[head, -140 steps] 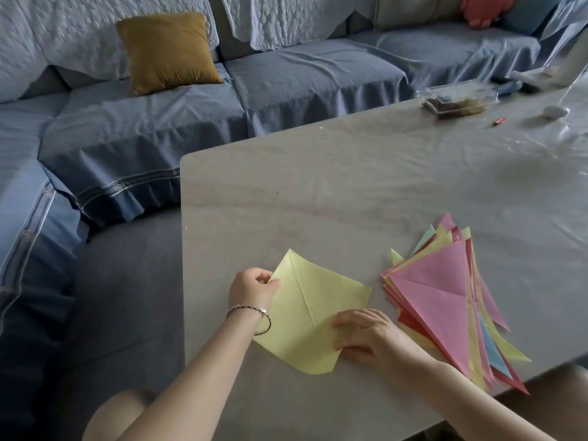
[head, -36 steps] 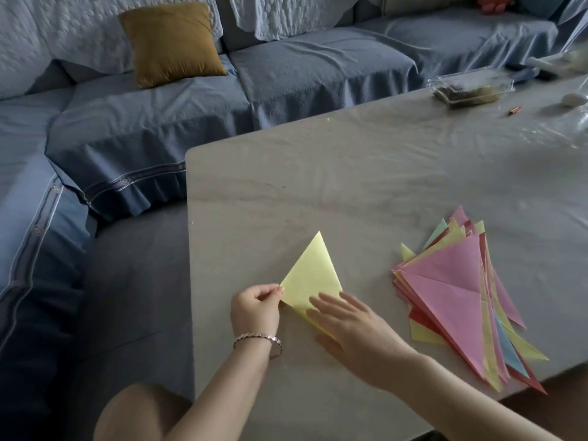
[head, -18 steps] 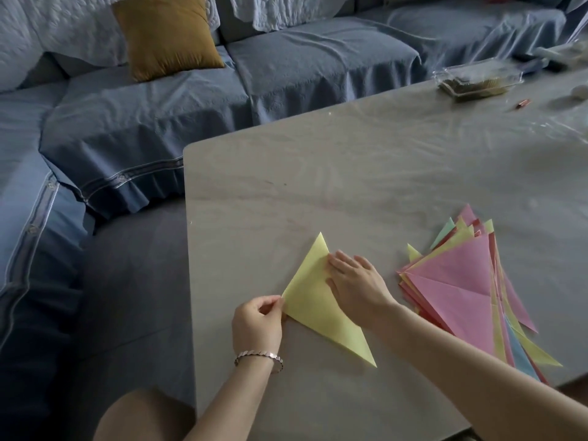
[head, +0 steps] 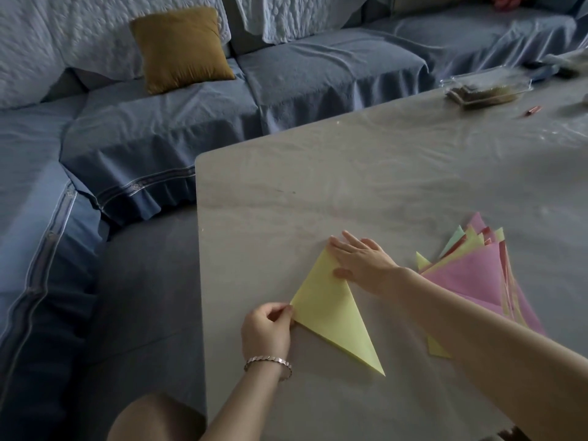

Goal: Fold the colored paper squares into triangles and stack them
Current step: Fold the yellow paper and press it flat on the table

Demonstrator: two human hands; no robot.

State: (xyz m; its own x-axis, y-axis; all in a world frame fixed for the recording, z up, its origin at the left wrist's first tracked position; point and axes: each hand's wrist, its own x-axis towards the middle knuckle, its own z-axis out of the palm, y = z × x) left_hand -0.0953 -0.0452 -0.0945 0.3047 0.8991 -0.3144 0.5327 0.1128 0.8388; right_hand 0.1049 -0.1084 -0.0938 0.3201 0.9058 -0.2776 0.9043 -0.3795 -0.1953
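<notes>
Under the flat right hand (head: 362, 264), a folded yellow paper triangle (head: 334, 316) is pressed down; its corner is pinched by the left hand (head: 266, 329).

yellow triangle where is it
In the head view the yellow triangle lies flat on the table, left hand pinching its left corner, right hand pressing its top, stack to its right.

Single view, head-worn and wide-angle. Looks forward and down from close above the near edge of the surface (head: 350, 186), taking in its left corner and most of its top. Faces the blue sofa (head: 318, 74) beyond the far and left edges. Catches both forearms (head: 477, 329) at the bottom of frame.
</notes>
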